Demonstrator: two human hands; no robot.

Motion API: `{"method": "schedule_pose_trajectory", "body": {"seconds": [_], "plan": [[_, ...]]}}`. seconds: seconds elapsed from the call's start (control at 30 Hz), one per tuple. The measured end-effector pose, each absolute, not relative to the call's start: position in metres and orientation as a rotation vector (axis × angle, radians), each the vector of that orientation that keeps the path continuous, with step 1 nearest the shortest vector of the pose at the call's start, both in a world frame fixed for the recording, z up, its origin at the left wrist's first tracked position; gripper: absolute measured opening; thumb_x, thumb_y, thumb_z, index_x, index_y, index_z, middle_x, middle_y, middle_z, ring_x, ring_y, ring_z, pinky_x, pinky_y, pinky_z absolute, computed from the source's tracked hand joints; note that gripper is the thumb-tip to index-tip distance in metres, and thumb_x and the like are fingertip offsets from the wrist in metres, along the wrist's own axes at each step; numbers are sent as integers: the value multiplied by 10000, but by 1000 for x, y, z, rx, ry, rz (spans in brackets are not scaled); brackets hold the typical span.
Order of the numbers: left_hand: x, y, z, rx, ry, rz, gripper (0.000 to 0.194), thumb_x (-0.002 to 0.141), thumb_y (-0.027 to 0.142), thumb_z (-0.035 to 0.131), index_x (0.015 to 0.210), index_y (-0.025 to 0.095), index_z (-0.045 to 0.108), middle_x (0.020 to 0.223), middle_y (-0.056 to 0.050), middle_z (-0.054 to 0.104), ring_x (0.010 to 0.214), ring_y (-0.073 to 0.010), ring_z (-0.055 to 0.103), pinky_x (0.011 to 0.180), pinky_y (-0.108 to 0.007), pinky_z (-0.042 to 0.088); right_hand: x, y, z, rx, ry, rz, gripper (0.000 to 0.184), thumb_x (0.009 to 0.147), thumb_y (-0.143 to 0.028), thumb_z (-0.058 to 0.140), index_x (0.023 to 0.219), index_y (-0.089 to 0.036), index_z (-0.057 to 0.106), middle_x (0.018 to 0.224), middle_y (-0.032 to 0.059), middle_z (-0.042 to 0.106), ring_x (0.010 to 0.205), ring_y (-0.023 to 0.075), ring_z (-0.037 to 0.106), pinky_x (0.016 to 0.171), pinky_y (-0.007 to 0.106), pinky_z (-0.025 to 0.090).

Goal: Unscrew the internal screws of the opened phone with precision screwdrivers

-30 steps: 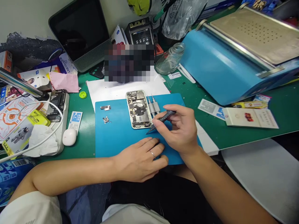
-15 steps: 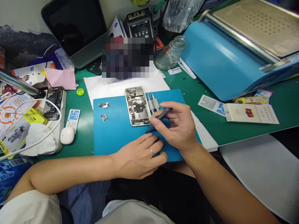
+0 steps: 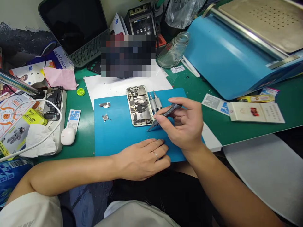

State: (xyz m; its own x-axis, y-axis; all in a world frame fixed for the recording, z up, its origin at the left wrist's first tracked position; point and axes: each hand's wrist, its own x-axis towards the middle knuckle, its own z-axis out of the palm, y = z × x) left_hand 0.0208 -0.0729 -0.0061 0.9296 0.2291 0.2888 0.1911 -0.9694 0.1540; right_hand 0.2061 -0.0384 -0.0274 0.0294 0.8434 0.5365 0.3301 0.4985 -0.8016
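Observation:
My right hand pinches a dark grey precision screwdriver, slanted down to the left. Its tip is at or just above the blue mat, below the bottom edge of an opened phone with bare inner parts. Tiny specks lie by the tip, too small to name. Palm down on the mat's front part, my left hand rests with its fingers loosely stretched and a ring on one; nothing shows in it. Two grey screwdrivers lie beside the phone. Two small phone parts, one upper and one lower, lie left.
A glass jar leans behind the mat. A blue machine with a metal roller fills the back right. A cigarette-style box and cards lie to the right. White earbud case, cable and packaging crowd the left.
The screwdriver's tip has come away from my left fingertips and lies flatter. My right hand has moved slightly right, and my left fingers have drawn back a little.

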Motion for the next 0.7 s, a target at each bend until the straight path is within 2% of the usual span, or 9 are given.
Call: {"method": "schedule_pose_trajectory", "body": {"seconds": [0.27,0.63,0.7], "plan": [[20,-73,-5,2954,324,411,228,1004,146,483,1160,86,639,1310,-191,646,1303,-303,585,1121,-388,446,206,-37,-23,-982,-1535,627,461,912,-118,658,1304,-326,533,833,-8,703,669,167,690,552,303,594],[21,-72,-8,2918,305,449,211,993,207,552,1147,94,641,1271,-190,648,1268,-309,577,1122,-396,425,205,-41,-22,-1063,-1594,674,394,908,-170,656,1255,-276,503,831,-13,698,705,178,725,584,312,622],[20,-72,-7,2935,290,462,200,994,201,544,1128,94,645,1256,-189,647,1222,-306,588,1056,-398,455,203,-41,-21,-1058,-1570,677,377,912,-188,660,1244,-273,503,840,-11,698,714,175,723,601,312,624]]}}
